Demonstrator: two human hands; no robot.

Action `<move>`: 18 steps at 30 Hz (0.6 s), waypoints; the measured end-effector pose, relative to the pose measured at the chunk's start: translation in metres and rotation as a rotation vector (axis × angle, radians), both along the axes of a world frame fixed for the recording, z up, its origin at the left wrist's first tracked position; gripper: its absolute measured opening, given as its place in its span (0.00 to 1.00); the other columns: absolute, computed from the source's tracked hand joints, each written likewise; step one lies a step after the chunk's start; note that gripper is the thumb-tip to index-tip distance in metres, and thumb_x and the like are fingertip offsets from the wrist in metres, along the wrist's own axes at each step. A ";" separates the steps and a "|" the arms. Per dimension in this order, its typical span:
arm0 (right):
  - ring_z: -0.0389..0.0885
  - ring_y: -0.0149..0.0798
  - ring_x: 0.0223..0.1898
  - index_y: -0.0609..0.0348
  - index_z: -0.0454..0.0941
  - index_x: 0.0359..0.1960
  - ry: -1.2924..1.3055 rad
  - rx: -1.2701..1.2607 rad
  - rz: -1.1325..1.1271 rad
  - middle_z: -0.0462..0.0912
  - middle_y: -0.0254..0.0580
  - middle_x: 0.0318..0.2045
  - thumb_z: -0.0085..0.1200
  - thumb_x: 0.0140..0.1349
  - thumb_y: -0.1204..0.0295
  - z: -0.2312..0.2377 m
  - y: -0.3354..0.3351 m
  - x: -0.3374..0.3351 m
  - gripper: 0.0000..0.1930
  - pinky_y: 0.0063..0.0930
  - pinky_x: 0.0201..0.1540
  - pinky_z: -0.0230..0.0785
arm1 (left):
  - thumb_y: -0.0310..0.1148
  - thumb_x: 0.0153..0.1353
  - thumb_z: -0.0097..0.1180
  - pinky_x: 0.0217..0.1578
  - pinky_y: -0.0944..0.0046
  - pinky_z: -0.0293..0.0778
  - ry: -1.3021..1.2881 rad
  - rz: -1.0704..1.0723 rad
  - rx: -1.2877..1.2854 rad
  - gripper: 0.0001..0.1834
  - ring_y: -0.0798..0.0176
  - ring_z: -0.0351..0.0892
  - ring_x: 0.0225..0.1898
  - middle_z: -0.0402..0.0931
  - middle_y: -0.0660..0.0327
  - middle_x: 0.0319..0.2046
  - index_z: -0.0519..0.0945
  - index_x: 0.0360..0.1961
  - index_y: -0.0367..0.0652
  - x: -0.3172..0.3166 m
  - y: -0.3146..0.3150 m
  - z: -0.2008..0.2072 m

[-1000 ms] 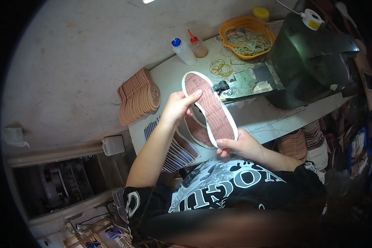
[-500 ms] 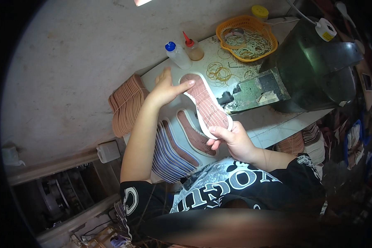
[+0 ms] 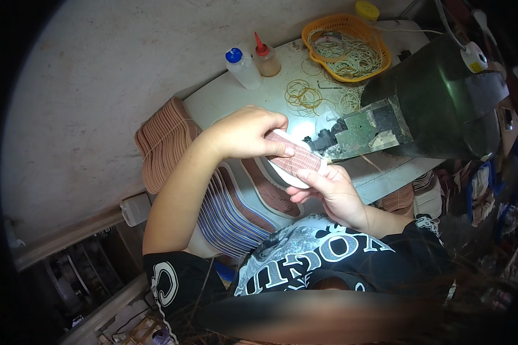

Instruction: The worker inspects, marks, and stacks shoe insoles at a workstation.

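Between my two hands is a shoe sole [image 3: 296, 163] with a reddish-brown patterned top and a white rim. My left hand [image 3: 248, 133] is closed over its far end, thumb flat on the brown face, hiding that end. My right hand [image 3: 341, 196] pinches the other end, thumb on top and fingers beneath. The sole is held beside the dark head of a green machine [image 3: 357, 135]; I cannot tell whether it touches. Below my left forearm, another brown sole [image 3: 270, 187] lies on the table [image 3: 204, 103] beside a leaning row of blue-and-white-edged soles [image 3: 230, 215].
A tied bundle of tan soles [image 3: 166, 144] stands by the wall. Farther back are a blue-capped bottle [image 3: 244, 72], a red-tipped bottle [image 3: 266, 60], loose rubber bands [image 3: 304, 96] and an orange basket [image 3: 311, 46] of bands. More soles [image 3: 396, 198] are piled beyond the table's right edge.
My left hand has gone from spread fingers with the thumb on the sole to closing over its far end. The sole has come down and tilted, showing less of its face.
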State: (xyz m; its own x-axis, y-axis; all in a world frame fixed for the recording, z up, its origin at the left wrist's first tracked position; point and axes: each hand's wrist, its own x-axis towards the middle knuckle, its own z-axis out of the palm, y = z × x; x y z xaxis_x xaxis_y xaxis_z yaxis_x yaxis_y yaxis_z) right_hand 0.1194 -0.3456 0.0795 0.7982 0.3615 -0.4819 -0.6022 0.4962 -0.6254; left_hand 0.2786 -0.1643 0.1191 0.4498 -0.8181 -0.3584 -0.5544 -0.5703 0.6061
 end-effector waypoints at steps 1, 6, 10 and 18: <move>0.83 0.32 0.34 0.67 0.75 0.51 -0.001 0.002 -0.003 0.83 0.45 0.38 0.49 0.67 0.69 0.000 0.000 0.000 0.16 0.23 0.40 0.77 | 0.52 0.52 0.64 0.33 0.58 0.69 -0.001 0.005 0.002 0.23 0.54 0.76 0.27 0.75 0.55 0.22 0.77 0.32 0.42 -0.005 0.003 0.000; 0.84 0.34 0.33 0.67 0.76 0.50 -0.016 0.026 -0.018 0.83 0.48 0.38 0.50 0.68 0.65 0.005 -0.004 0.002 0.17 0.23 0.41 0.77 | 0.51 0.57 0.61 0.28 0.59 0.70 0.076 0.247 -0.010 0.22 0.55 0.76 0.24 0.76 0.53 0.21 0.77 0.34 0.39 -0.039 0.006 0.009; 0.84 0.32 0.34 0.67 0.75 0.49 -0.049 0.022 0.043 0.83 0.47 0.37 0.48 0.68 0.67 0.001 -0.009 0.001 0.16 0.23 0.40 0.77 | 0.46 0.61 0.59 0.26 0.66 0.70 0.221 0.476 0.024 0.19 0.70 0.74 0.25 0.76 0.62 0.22 0.78 0.34 0.37 -0.063 0.007 0.007; 0.83 0.30 0.31 0.63 0.79 0.40 -0.157 -0.072 0.088 0.84 0.42 0.34 0.47 0.69 0.62 -0.012 -0.021 0.003 0.15 0.22 0.38 0.74 | 0.43 0.66 0.55 0.28 0.71 0.72 0.698 0.750 -0.197 0.18 0.75 0.74 0.25 0.78 0.65 0.26 0.79 0.35 0.35 -0.100 0.000 -0.014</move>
